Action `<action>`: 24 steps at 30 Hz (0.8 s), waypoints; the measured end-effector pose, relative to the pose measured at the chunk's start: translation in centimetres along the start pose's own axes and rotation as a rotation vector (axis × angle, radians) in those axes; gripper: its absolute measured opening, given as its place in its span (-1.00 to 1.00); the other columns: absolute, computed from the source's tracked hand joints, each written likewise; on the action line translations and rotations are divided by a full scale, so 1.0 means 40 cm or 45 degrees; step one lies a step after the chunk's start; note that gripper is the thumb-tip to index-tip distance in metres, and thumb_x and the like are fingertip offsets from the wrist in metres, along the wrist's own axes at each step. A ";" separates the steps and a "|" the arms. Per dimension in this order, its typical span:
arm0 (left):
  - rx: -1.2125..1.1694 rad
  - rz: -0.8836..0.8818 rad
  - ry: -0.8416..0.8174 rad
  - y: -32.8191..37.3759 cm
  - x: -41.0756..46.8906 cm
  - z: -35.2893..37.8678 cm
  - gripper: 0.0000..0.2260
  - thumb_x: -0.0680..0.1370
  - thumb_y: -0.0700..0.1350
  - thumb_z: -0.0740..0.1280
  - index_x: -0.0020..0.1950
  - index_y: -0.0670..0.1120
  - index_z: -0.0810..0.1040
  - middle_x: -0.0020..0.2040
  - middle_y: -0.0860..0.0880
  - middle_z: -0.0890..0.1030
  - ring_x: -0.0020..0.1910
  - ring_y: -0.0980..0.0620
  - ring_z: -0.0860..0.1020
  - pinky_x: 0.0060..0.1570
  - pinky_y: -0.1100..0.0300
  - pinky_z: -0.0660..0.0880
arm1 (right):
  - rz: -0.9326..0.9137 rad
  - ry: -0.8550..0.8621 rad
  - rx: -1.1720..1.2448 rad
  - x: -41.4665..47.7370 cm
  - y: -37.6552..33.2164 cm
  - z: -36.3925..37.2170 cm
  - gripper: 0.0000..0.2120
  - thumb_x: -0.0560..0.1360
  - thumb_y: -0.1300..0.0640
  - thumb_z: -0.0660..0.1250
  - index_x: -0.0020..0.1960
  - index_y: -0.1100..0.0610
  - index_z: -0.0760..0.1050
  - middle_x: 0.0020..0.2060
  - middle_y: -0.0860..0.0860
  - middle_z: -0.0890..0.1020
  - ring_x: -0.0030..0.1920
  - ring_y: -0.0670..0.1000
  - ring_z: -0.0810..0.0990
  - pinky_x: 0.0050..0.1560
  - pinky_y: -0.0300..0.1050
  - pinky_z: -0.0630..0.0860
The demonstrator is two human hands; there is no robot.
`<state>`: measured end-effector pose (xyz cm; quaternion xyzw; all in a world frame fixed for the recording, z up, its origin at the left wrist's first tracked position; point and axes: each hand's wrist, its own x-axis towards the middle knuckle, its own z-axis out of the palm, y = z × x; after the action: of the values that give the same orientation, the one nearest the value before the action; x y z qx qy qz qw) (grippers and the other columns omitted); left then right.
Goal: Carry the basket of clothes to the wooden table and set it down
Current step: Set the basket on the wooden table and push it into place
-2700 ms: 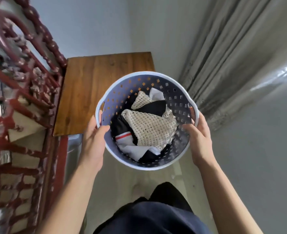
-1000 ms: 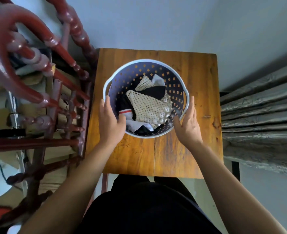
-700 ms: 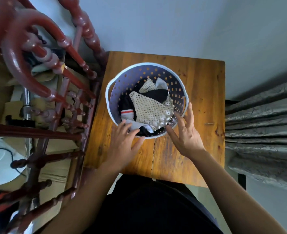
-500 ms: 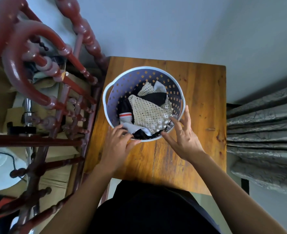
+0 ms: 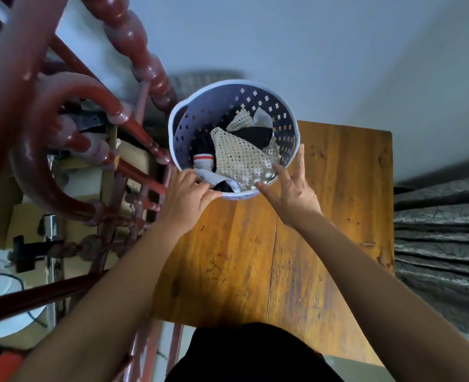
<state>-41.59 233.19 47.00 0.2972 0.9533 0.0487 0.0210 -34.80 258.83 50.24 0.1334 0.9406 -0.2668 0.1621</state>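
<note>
One wooden table [image 5: 305, 244], one basket [image 5: 208, 117], two hands.

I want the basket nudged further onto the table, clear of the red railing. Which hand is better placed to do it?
Probably the left hand: it is curled over the near rim of the basket on the railing side. The right hand is open beside it.

One basket [image 5: 197, 117], one wooden surface [image 5: 324, 216], two hands (left [image 5: 185, 198], right [image 5: 292, 193]), several clothes [image 5: 241, 155] bundled, count unclear.
</note>
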 end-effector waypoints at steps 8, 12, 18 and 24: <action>-0.066 0.119 -0.007 -0.164 0.115 -0.007 -0.39 0.61 0.27 0.11 -0.02 -0.19 0.74 -0.13 -0.20 0.64 0.09 -0.30 0.57 0.17 -0.17 0.43 | 0.028 -0.018 -0.039 0.096 -0.079 -0.007 -0.29 0.61 -0.39 0.07 0.65 -0.07 0.14 0.64 0.10 -0.40 0.37 0.29 0.56 0.08 0.05 0.58; -0.097 0.114 -0.006 -0.161 0.108 -0.009 -0.37 0.61 0.28 0.08 -0.01 -0.19 0.74 -0.10 -0.22 0.65 0.16 -0.34 0.55 0.23 -0.21 0.41 | -0.044 -0.030 -0.061 0.106 -0.048 -0.014 -0.34 0.60 -0.41 0.05 0.62 -0.17 0.16 0.66 0.04 -0.35 0.48 0.23 0.47 0.14 0.10 0.62; -0.095 0.087 -0.220 -0.170 0.103 -0.033 -0.40 0.56 0.27 0.15 0.04 -0.19 0.73 0.04 -0.27 0.67 0.31 -0.38 0.50 0.35 -0.28 0.34 | -0.142 0.084 -0.189 0.147 -0.015 -0.068 -0.30 0.64 -0.32 0.09 0.68 -0.11 -0.03 0.70 0.00 -0.20 0.64 0.21 0.19 0.11 0.16 0.66; 0.008 0.068 -0.338 -0.242 0.112 -0.084 -0.63 0.58 0.06 0.33 0.15 -0.21 0.70 0.31 -0.41 0.55 0.47 -0.45 0.32 0.46 -0.27 0.19 | -0.199 -0.029 -0.199 0.112 -0.042 -0.063 -0.47 0.69 -0.20 0.10 0.63 -0.13 0.16 0.71 -0.04 -0.12 0.64 0.19 0.17 0.37 0.29 0.47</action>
<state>-50.99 227.54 49.28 0.3265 0.9340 0.0065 0.1446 -40.04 259.56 51.34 0.0436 0.9641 -0.2061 0.1615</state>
